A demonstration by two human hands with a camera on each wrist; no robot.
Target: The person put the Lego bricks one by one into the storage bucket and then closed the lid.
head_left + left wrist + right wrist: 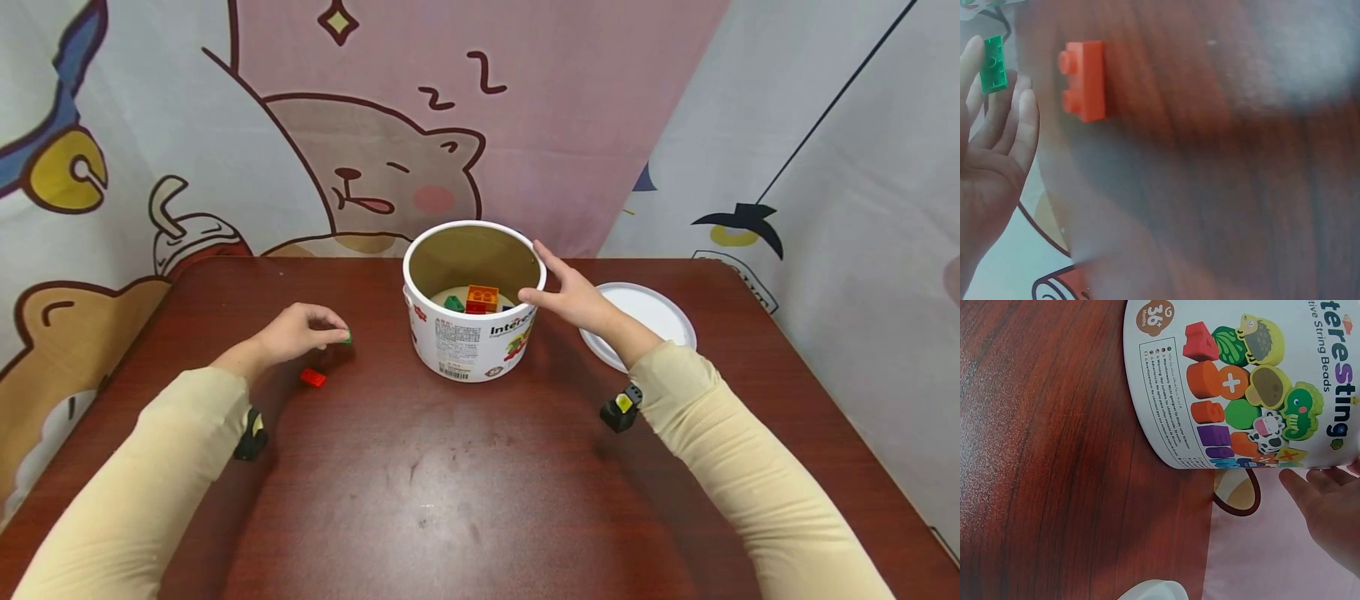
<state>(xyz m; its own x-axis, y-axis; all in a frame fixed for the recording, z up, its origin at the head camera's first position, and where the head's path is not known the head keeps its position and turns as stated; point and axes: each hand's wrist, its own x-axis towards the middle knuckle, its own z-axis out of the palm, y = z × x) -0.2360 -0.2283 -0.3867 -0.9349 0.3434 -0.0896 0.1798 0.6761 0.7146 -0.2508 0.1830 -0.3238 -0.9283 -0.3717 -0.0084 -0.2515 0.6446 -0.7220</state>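
Observation:
In the head view my left hand (296, 331) pinches a small green building brick (347, 337) between thumb and fingertips, above the left part of the table. The brick's hollow underside shows in the left wrist view. Close by, a red two-stud brick (312, 377) lies on the table. My right hand (573, 298) rests on the right side of a white bucket (465, 346), thumb and index finger spread along its rim. Inside the bucket are a translucent orange brick (482, 297), a green brick (453, 303) and a red piece below the orange one.
A round white lid (652, 321) lies on the brown table (420, 483) to the right of the bucket, partly under my right forearm. Behind the table hangs a cloth (360, 158) with cartoon animals.

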